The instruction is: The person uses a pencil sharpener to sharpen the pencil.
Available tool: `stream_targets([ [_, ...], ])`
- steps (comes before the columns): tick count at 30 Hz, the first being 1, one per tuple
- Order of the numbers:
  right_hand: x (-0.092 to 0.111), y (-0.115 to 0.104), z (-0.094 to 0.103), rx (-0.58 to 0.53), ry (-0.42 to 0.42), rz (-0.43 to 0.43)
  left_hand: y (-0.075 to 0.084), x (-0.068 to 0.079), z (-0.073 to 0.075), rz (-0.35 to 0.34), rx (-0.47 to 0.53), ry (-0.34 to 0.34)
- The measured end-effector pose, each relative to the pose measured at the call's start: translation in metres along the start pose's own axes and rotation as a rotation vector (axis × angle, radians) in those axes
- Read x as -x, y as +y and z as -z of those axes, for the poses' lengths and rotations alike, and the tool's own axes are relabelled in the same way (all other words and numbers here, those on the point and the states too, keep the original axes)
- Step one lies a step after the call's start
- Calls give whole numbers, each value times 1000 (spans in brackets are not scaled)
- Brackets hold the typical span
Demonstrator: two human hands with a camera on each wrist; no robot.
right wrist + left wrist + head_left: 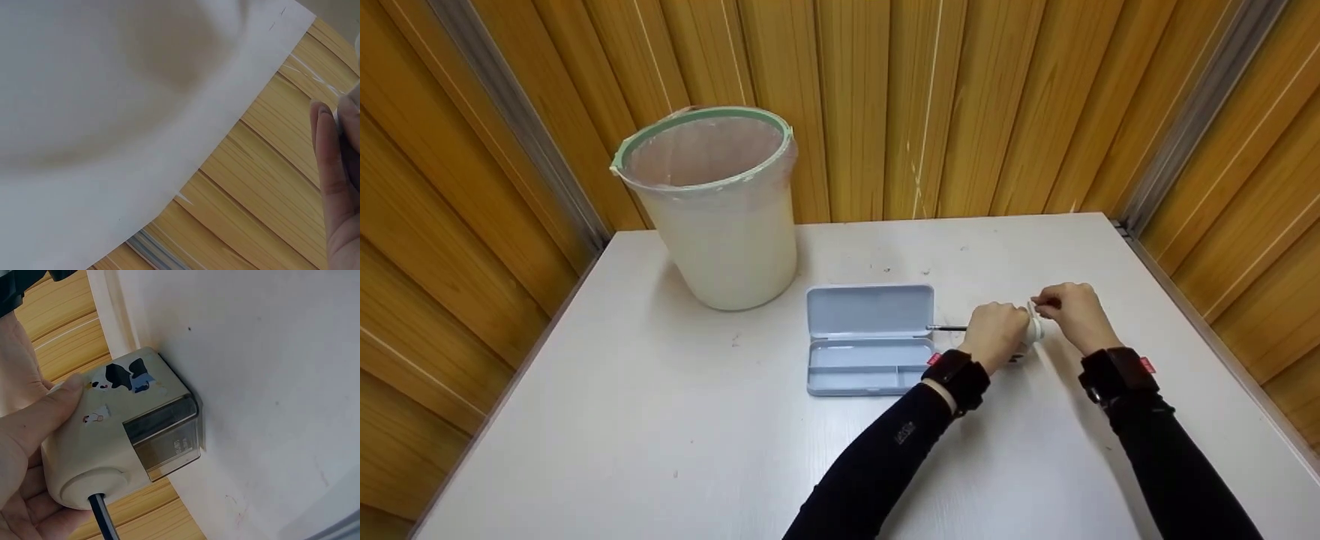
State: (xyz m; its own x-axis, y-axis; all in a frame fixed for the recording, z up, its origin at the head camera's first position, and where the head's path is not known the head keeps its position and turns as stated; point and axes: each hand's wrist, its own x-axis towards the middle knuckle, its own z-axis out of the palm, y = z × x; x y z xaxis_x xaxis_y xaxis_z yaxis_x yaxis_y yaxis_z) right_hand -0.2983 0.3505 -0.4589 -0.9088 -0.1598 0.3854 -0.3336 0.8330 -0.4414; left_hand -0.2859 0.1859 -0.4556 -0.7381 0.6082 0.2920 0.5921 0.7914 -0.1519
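The left hand grips the crank pencil sharpener, likely light, stiff, best held round its middle; the right hand pinches its crank.

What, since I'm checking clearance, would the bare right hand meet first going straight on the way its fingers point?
Probably the boxy, cream, plastic-looking pencil sharpener in the bare left hand, though depth is unclear.

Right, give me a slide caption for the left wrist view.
Left hand holding a cartoon-decorated pencil sharpener, with a dark pencil in its opening.
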Motion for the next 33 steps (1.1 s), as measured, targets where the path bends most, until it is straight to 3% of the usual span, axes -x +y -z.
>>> stream_targets([
  [4, -3, 0, -4, 4, -31, 1, -2, 0, 0, 16, 4, 16],
  [10, 2, 3, -13, 52, -163, -17, -1, 0, -1, 1, 14, 31],
  [17, 4, 4, -13, 44, -166, -14, 0, 0, -1, 1, 14, 26],
  [29, 10, 3, -9, -14, -290, -66, 3, 3, -2, 12, 5, 72],
  [33, 17, 5, -10, -49, -295, -55, 3, 3, -1, 24, 25, 56],
])
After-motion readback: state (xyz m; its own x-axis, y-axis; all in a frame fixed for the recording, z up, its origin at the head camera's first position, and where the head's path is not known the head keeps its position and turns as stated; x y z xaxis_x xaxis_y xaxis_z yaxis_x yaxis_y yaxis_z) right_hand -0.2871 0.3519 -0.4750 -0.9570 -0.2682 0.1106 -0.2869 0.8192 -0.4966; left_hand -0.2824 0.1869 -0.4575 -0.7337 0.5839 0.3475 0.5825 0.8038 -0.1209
